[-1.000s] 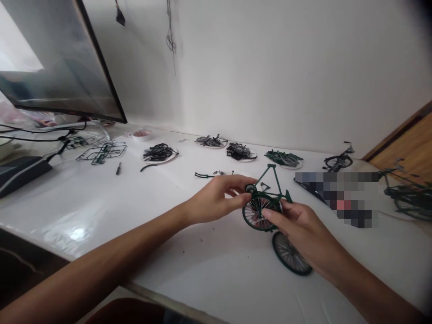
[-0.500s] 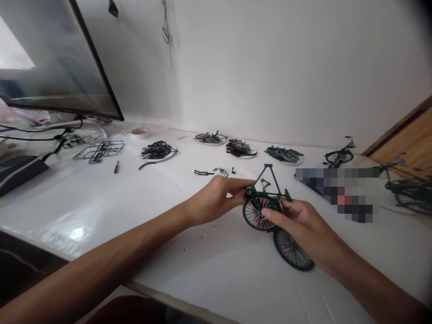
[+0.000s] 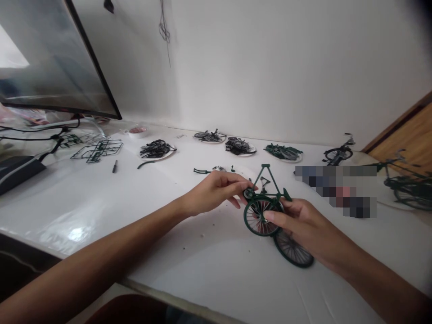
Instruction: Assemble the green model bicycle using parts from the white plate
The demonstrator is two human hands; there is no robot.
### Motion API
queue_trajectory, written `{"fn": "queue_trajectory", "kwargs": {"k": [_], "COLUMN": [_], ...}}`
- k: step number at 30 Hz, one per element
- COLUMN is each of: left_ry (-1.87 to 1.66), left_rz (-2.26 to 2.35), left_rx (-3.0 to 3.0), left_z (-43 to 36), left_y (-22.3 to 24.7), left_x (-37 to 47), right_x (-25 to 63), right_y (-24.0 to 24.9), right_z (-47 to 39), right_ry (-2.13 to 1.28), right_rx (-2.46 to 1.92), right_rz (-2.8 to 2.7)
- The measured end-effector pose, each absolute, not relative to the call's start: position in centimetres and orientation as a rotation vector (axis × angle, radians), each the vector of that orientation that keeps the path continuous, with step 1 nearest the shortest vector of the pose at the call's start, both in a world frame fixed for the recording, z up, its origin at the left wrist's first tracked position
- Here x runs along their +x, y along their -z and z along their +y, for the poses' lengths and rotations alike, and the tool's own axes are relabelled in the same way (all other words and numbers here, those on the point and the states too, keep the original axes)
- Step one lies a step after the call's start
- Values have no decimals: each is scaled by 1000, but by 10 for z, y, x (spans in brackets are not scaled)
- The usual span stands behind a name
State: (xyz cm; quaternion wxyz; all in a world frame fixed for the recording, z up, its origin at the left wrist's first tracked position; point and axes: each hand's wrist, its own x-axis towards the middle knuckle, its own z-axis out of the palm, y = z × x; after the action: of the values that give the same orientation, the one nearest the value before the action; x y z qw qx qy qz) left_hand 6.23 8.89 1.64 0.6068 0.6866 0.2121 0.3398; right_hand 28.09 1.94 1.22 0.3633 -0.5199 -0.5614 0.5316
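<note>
A green model bicycle (image 3: 266,195), with its frame and two spoked wheels, is held tilted just above the white table. My right hand (image 3: 300,220) grips it, the thumb pressed on the hub of the nearer wheel (image 3: 253,220). The second wheel (image 3: 293,249) hangs below and behind, partly covered by that hand. My left hand (image 3: 216,191) pinches the round crank part (image 3: 249,194) at the frame's left end with thumb and forefinger, the other fingers loosely bent. Behind the hands lie a green fork piece (image 3: 202,171) and small loose parts.
Plates with black parts (image 3: 157,149) and green parts (image 3: 283,152) line the back. A screwdriver (image 3: 115,166) and green sprue frames (image 3: 96,150) lie left, below a monitor (image 3: 57,58). At right are a black model bicycle (image 3: 339,153), a green one (image 3: 411,184) and a blurred-out object (image 3: 340,191).
The nearer wheel has dropped slightly in the picture. My left fingers have shifted on the crank part, with the lower fingers now loosened and showing below. My right hand keeps its grip.
</note>
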Motion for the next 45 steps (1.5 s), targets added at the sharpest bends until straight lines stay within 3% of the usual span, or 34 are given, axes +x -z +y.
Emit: {"fn": "queue_trajectory", "kwargs": {"k": [8, 28, 38, 45], "left_ry": [-822, -618, -613, -991], "left_rz": [408, 440, 467, 830], "left_rx": [1548, 1141, 1246, 1894], "left_z": [83, 84, 90, 124], "left_y": [-13, -10, -12, -10], "left_x": [67, 66, 59, 34], "right_x": [284, 284, 286, 308], "right_y": [-11, -19, -17, -17], "right_z": [21, 19, 18, 45], "right_ry": [-1473, -1280, -990, -498], "right_rx": [-1277, -1330, -1442, -1533], "right_rz": [-1308, -1739, -1836, -1456]}}
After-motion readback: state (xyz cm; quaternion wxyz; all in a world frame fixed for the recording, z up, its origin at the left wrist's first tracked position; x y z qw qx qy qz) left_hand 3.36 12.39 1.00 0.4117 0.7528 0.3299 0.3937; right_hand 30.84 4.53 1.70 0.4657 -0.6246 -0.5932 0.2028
